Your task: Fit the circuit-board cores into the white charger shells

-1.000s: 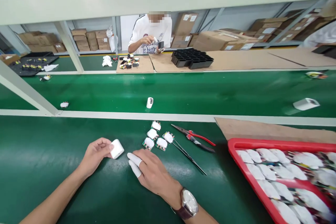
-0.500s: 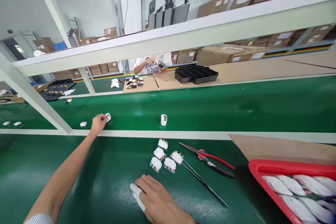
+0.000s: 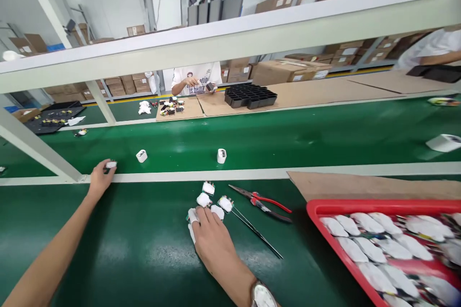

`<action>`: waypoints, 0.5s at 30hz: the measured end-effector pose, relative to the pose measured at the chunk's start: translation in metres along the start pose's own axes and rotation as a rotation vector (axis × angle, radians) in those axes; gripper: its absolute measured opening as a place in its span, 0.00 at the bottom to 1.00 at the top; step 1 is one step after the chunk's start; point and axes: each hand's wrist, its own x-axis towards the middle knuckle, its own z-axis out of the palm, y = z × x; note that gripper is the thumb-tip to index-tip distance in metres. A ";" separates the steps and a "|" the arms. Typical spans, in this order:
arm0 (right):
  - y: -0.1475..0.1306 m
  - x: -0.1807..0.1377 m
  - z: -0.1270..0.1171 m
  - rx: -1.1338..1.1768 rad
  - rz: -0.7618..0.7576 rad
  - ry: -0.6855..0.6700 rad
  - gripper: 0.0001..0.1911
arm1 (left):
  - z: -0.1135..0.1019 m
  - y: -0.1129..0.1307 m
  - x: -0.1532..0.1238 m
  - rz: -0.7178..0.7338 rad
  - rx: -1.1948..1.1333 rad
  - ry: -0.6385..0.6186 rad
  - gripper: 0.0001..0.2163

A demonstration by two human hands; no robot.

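Observation:
My left hand (image 3: 101, 178) is closed on a small circuit board with a white pad (image 3: 111, 165), by the near rail of the green belt. To its right, a white plastic housing (image 3: 141, 156) lies tilted; a second white housing (image 3: 222, 156) stands farther along. My right hand (image 3: 212, 232), with white finger cots and a wristwatch, curls over another white-padded board (image 3: 188, 218), mostly hidden under the fingers. Beside these fingertips are more such boards (image 3: 208, 188). Tweezers (image 3: 257, 233) and red-handled needle-nose pliers (image 3: 260, 201) lie right of them.
A red tray (image 3: 336, 254) full of white-padded boards stands at the right, near a cardboard sheet (image 3: 345, 186). A white frame beam (image 3: 223, 53) crosses above the belt. Across it, a co-worker (image 3: 198, 79) handles a dark part near a black compartment tray (image 3: 250, 96).
My left hand has left the white housing, moved left and gripped the circuit board there. My right hand has moved forward onto the group of boards. The view has shifted right.

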 end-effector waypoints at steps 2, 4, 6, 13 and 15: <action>-0.002 0.000 -0.001 0.018 -0.032 -0.028 0.16 | 0.012 0.026 -0.027 0.153 -0.085 -0.100 0.21; 0.001 0.001 -0.005 0.069 -0.032 -0.024 0.16 | 0.027 0.056 -0.061 0.331 -0.169 -0.259 0.18; 0.009 0.003 -0.009 0.145 -0.016 0.010 0.17 | 0.043 0.084 -0.094 0.470 -0.231 -0.396 0.17; 0.052 0.017 0.003 0.102 0.202 -0.024 0.37 | 0.071 0.121 -0.140 0.611 -0.358 -0.627 0.34; 0.060 0.017 0.014 0.109 0.177 -0.110 0.33 | 0.061 0.118 -0.141 0.578 -0.366 -0.664 0.34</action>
